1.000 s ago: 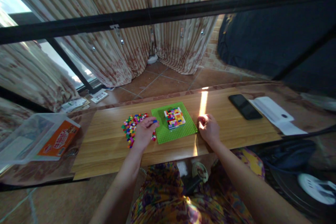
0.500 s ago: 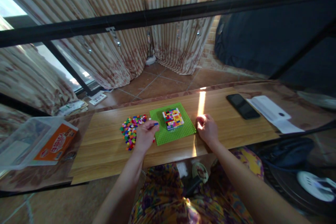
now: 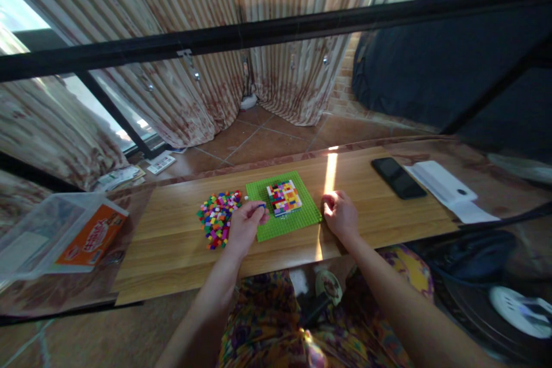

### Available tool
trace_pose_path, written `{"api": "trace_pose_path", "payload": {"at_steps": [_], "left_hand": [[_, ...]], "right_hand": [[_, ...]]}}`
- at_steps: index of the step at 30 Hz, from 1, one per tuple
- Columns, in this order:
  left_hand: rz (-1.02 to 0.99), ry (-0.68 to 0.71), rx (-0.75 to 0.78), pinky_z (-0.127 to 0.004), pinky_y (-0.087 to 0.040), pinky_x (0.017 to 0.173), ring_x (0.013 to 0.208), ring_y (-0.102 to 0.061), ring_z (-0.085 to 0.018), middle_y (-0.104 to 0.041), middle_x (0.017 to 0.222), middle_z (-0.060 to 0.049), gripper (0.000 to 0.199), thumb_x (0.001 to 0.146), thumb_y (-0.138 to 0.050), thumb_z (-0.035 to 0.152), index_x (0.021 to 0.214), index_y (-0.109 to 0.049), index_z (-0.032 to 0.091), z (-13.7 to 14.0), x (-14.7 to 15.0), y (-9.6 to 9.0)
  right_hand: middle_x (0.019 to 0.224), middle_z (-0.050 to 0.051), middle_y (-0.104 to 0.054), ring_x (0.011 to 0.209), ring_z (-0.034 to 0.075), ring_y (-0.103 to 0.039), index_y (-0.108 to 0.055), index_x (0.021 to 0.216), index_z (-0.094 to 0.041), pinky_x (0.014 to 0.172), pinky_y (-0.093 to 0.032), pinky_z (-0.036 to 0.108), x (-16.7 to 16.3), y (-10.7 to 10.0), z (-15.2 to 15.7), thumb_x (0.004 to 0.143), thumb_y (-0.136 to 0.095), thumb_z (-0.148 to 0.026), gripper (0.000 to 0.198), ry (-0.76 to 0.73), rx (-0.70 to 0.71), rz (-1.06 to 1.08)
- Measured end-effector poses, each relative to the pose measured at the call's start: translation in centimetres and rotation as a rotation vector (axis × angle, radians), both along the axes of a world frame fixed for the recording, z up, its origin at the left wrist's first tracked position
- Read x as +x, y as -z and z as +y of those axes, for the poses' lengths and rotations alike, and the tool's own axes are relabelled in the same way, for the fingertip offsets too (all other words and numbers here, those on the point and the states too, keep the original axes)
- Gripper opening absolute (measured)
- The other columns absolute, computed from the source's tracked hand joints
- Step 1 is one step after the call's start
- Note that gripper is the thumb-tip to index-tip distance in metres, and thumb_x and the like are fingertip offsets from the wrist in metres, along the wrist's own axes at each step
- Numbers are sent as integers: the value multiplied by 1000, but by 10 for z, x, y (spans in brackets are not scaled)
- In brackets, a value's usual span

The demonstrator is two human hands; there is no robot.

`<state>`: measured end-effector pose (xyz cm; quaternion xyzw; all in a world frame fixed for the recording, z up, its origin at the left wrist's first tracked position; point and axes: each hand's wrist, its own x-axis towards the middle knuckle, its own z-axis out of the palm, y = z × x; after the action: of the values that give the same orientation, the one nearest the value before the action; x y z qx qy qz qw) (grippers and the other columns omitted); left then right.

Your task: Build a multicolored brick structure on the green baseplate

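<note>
My left hand (image 3: pixel 245 224) pinches a small blue brick (image 3: pixel 261 206) over the left edge of the green baseplate (image 3: pixel 307 220). Just right of that brick, a square block of many-coloured bricks (image 3: pixel 284 197) stands on the plate. A loose heap of small coloured bricks (image 3: pixel 215 215) lies left of the plate, partly behind my left hand. My right hand (image 3: pixel 340 214) rests on the wood beside the plate's right corner, fingers curled in; whether anything is inside them is hidden.
The wooden board (image 3: pixel 168 241) lies on a glass table. To the right are a black phone (image 3: pixel 399 177) and a white paper or box piece (image 3: pixel 444 181). A clear plastic bin (image 3: pixel 38 230) with an orange label stands at the left. A dark rail (image 3: pixel 259 34) crosses beyond the table.
My left hand has moved slightly right with the blue brick, closer to the brick block. My right hand stays in place. The view has tipped very slightly.
</note>
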<state>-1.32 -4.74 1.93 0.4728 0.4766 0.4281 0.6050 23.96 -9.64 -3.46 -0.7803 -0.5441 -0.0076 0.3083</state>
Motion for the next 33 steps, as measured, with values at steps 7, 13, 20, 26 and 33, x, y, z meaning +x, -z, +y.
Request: {"api": "trace_pose_path", "payload": {"at_steps": [7, 13, 20, 26, 33], "left_hand": [[219, -151, 147, -30, -55, 68, 64, -65, -15, -70, 75, -3, 29, 73, -66, 40, 88, -68, 16, 21, -24, 14], [808, -162, 397, -33, -52, 77, 77, -69, -21, -75, 86, -7, 23, 79, -53, 26, 92, -71, 18, 38, -55, 14], [840, -108, 434, -32, -52, 70, 72, -69, -22, -75, 88, -9, 28, 83, -50, 27, 98, -71, 16, 29, -35, 6], [586, 103, 431, -25, -48, 56, 62, -68, -17, -74, 83, -6, 27, 84, -53, 27, 103, -70, 17, 13, 3, -2], [649, 203, 493, -22, -43, 58, 59, -60, -12, -72, 75, -2, 23, 85, -52, 20, 98, -70, 17, 3, 36, -24]], "right_hand": [[82, 7, -58, 78, 20, -52, -66, 79, -20, 67, -36, 30, 1, 0, 0, 84, -48, -16, 19, -4, 1, 3], [82, 7, -59, 77, 21, -52, -67, 79, -20, 66, -35, 30, 0, -1, 0, 86, -48, -17, 20, 7, 1, 7], [82, 8, -59, 78, 21, -52, -65, 78, -19, 67, -35, 30, -1, -2, -1, 87, -46, -17, 22, 8, -4, 1], [83, 8, -60, 79, 20, -53, -66, 80, -19, 68, -36, 30, -2, -3, -1, 88, -45, -18, 22, 5, -6, 4], [84, 8, -60, 80, 20, -53, -65, 77, -18, 68, -37, 29, -1, -1, 0, 88, -46, -19, 22, 6, -9, 4]]}}
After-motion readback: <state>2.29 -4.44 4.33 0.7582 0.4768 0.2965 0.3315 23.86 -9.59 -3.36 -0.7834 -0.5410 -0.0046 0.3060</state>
